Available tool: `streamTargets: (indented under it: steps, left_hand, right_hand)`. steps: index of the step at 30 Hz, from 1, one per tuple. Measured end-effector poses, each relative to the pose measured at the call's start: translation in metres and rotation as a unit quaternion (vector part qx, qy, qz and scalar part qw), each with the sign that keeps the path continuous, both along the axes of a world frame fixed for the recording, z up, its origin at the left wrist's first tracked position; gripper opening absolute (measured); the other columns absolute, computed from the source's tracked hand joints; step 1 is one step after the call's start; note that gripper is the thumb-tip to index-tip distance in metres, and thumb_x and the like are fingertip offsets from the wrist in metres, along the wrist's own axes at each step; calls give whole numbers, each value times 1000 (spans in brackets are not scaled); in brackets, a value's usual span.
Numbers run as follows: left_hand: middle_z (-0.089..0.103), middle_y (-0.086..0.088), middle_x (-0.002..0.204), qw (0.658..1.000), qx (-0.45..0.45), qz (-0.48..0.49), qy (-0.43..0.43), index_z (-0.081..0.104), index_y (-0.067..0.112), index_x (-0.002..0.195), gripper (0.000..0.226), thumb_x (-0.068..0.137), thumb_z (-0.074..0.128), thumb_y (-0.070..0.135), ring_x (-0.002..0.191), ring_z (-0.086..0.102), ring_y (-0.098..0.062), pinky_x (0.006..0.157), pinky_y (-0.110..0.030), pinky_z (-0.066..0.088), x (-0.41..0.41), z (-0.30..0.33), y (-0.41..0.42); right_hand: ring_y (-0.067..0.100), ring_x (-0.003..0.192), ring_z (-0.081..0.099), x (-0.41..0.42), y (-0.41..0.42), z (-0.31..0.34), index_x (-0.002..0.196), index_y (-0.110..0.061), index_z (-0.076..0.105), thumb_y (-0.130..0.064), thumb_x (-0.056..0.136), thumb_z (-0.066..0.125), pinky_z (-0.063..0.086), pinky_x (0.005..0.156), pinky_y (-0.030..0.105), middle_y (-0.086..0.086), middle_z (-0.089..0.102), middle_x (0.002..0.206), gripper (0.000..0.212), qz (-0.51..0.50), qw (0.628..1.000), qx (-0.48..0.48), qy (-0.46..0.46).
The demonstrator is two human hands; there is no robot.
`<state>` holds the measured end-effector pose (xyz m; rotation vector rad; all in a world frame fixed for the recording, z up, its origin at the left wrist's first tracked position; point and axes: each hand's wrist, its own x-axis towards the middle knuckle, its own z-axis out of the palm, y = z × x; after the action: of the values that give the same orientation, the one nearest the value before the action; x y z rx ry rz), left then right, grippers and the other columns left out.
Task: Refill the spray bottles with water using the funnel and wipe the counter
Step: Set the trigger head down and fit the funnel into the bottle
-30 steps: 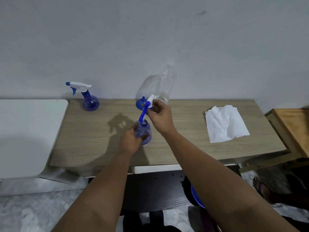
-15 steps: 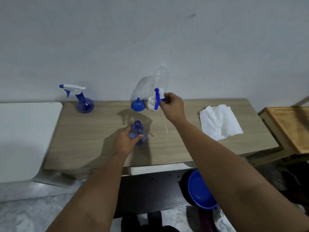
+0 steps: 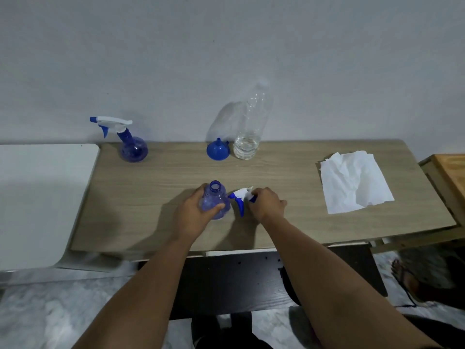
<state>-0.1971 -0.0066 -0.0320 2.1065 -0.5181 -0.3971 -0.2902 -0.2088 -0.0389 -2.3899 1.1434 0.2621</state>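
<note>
My left hand [image 3: 195, 212] grips an uncapped blue spray bottle [image 3: 215, 200] standing on the wooden counter [image 3: 161, 187]. Its mouth is open at the top. Just right of it my right hand [image 3: 266, 204] holds the white and blue spray head [image 3: 242, 197] low at the counter surface. A blue funnel [image 3: 218, 150] sits upside down at the back, next to a clear plastic water bottle [image 3: 247, 137] with a little water in it. A second blue spray bottle [image 3: 130, 144] with its head on stands at the back left.
White paper towel [image 3: 352, 182] lies on the right part of the counter. A white surface [image 3: 37, 197] adjoins the counter's left end and a wooden piece [image 3: 453, 172] its right end. A person's sandalled foot [image 3: 405, 275] is on the floor at the right.
My right hand pulled the spray head off the bottle, carried it up toward the back, then brought it down beside the bottle. My left hand kept its grip on the bottle.
</note>
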Motion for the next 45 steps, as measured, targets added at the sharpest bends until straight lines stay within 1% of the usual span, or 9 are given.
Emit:
streamTargets:
  steps: [7, 11, 18, 23, 25, 29, 35, 39, 45]
  left_hand:
    - [68, 19, 112, 1000, 10, -4, -21, 52, 41, 131, 73, 66, 72, 69, 99, 65, -5, 88, -33, 56, 3, 2, -1]
    - [67, 21, 113, 1000, -2, -21, -19, 51, 45, 131, 70, 68, 73, 68, 100, 65, -4, 88, -39, 57, 9, 4, -1]
    - [68, 19, 106, 999, -8, -30, -6, 56, 46, 120, 59, 67, 72, 64, 96, 67, -6, 86, -41, 56, 18, -5, -3]
    - [65, 23, 100, 998, 29, -49, -25, 53, 45, 117, 51, 75, 79, 57, 96, 66, -10, 85, -33, 55, 28, -3, -1]
    - [68, 16, 104, 998, 9, -42, -35, 61, 39, 116, 48, 75, 81, 55, 98, 67, -14, 86, -37, 55, 31, 1, 0]
    - [70, 0, 113, 999, -8, -40, -31, 67, 21, 122, 75, 67, 66, 72, 105, 65, -21, 91, -43, 53, 36, 13, 1]
    - [66, 15, 109, 998, 10, -51, -29, 62, 37, 116, 57, 70, 63, 71, 100, 59, -5, 87, -31, 51, 41, 16, 6]
    - [56, 27, 105, 998, 17, -50, -32, 57, 40, 121, 62, 70, 62, 75, 98, 54, 4, 82, -16, 43, 41, 17, 7]
    - [65, 15, 114, 998, 27, -54, -31, 56, 40, 122, 62, 72, 60, 77, 103, 60, -6, 88, -35, 53, 41, 15, 7]
  right_hand:
    - [29, 130, 50, -2, 1, 11, 137, -30, 59, -47, 86, 61, 37, 103, 50, 2, 54, 137, 54, 37, 999, -17, -20]
    - [29, 130, 52, 31, -4, 41, 135, -26, 61, -38, 89, 59, 40, 104, 49, 2, 56, 138, 47, 30, 994, -62, -85]
    - [34, 116, 65, 128, -1, 63, 133, -12, 61, -10, 87, 63, 53, 88, 37, 11, 67, 127, 45, 108, 987, 32, -110]
    - [37, 137, 53, 163, 6, 35, 159, -6, 27, -7, 93, 62, 49, 108, 48, 16, 42, 156, 75, 111, 993, 30, -27]
    - [38, 139, 51, 168, 8, 26, 163, -9, 17, -6, 94, 62, 49, 106, 48, 15, 39, 159, 83, 88, 995, 26, -35]
    - [41, 133, 55, 183, 5, 18, 166, -16, 6, -10, 95, 64, 50, 100, 52, 16, 38, 158, 92, 78, 996, -7, -47]
    - [37, 118, 63, 193, 2, 16, 140, -16, 41, -16, 91, 71, 49, 77, 43, 17, 58, 132, 57, 122, 989, -82, -12]
    - [33, 121, 64, 194, 1, 19, 136, -13, 49, -29, 82, 85, 48, 75, 39, 13, 61, 133, 68, 144, 984, -91, 56]
    - [34, 118, 66, 191, 1, 19, 145, -14, 39, -25, 77, 88, 47, 72, 38, 11, 62, 132, 85, 172, 978, -67, 93]
